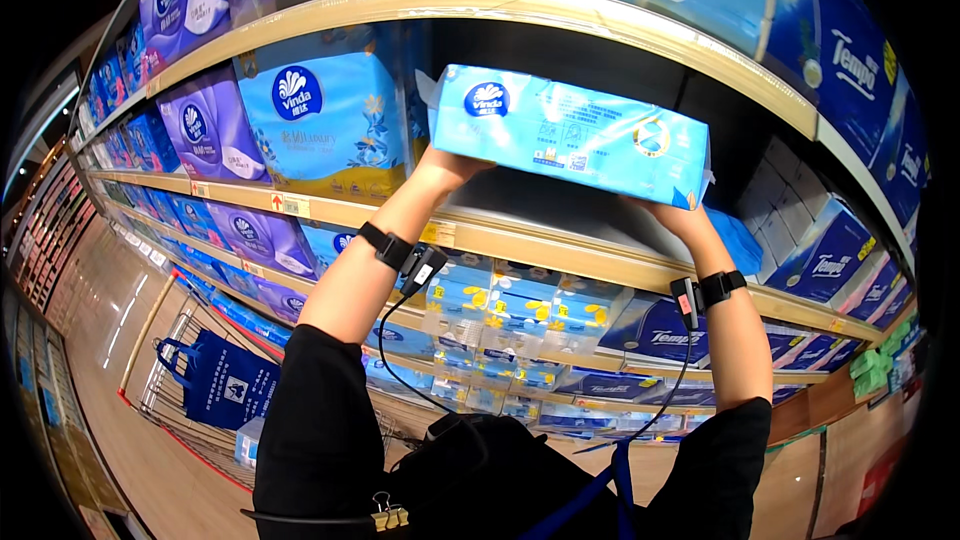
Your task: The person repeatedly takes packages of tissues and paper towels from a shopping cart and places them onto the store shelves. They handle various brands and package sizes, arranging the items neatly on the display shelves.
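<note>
Two-handed hold; left grip (452, 167) and right grip (678, 217) clasp the blue pack (570, 135) above them.

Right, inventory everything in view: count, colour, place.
tissue pack: one, light blue, held in both hands
large pack: one or more, blue and gold, left of it
purple packs: several, purple, shelves at left
daisy packs: many, light blue, top and lower shelves
dark packs: many, dark blue, shelves at right
shelves: several, beige-edged, throughout
cart: one, red-trimmed, lower left
bag: one, dark blue, at the cart
green bunch: count unclear, green, right
wristbands: two, black, wrists
sleeves: two, black, arms
left hand: one, pack's left end
right hand: one, its right end
</note>
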Motion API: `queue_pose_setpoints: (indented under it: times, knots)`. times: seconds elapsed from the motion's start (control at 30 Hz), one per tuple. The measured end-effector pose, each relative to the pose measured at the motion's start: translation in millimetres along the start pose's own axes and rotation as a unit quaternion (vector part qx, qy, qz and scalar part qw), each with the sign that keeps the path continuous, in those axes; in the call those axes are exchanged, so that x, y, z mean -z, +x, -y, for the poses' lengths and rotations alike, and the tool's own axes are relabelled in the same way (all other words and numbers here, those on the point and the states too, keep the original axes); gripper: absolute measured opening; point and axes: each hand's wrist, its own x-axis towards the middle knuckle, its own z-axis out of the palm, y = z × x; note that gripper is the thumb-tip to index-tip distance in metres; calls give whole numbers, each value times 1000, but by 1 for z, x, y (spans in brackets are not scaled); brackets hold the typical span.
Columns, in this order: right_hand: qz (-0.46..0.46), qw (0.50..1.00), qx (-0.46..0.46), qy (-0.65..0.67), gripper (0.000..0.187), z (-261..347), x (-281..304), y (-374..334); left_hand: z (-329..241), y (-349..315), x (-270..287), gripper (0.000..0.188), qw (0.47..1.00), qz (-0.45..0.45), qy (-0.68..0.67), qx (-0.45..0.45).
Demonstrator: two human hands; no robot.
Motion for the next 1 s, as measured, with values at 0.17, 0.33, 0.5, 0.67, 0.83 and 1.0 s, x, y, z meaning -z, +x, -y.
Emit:
queue_pose_setpoints:
  times: [0.17, 0.33, 0.5, 0.67, 0.83, 1.0]
  knots:
    - [-12, 990, -111, 84, 60, 10, 7, 39, -33, 20, 6, 43, 995, -17, 8, 100]
    - [17, 941, -310, 134, 79, 27, 28, 79, -21, 67, 8, 47, 982, -4, 56, 178]
    - [46, 938, -318, 133, 82, 5, 24, 101, -35, 48, 1, 57, 993, -50, 14, 102]
    - [76, 927, -337, 149, 82, -8, 14, 113, -50, -23, 26, 25, 995, 47, -12, -92]
    - [90, 941, -292, 144, 87, 4, -5, 124, -48, -73, 71, 21, 869, -136, 337, -337]
    - [86, 955, -252, 131, 92, 16, -41, 140, -9, -81, 98, 45, 808, -224, 460, -291]
